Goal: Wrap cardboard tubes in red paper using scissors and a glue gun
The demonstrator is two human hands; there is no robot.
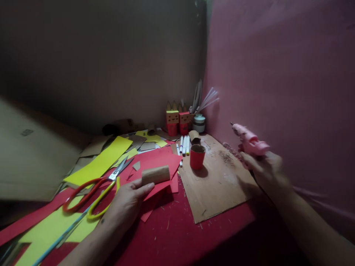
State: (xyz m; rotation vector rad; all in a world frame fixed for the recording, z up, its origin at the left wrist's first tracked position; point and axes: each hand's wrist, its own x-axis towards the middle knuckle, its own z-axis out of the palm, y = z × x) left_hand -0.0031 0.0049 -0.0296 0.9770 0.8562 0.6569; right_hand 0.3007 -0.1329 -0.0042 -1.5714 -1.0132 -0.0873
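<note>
My left hand pinches a strip of red paper at its near edge, thumb on top. On that paper lies a plain brown cardboard tube, close against my fingers. Raised at the right, my right hand is wrapped round the handle of a pink hot glue gun, its nozzle pointing up and left. Between the two hands, a short red-covered tube stands upright on a brown board. Big scissors with red and yellow handles lie partly open beside my left hand.
Yellow paper and red scraps cover the left side, with a blue pencil-like stick. Several markers lie behind the red tube. Two decorated face figures and a jar stand at the back. A pink wall borders the right.
</note>
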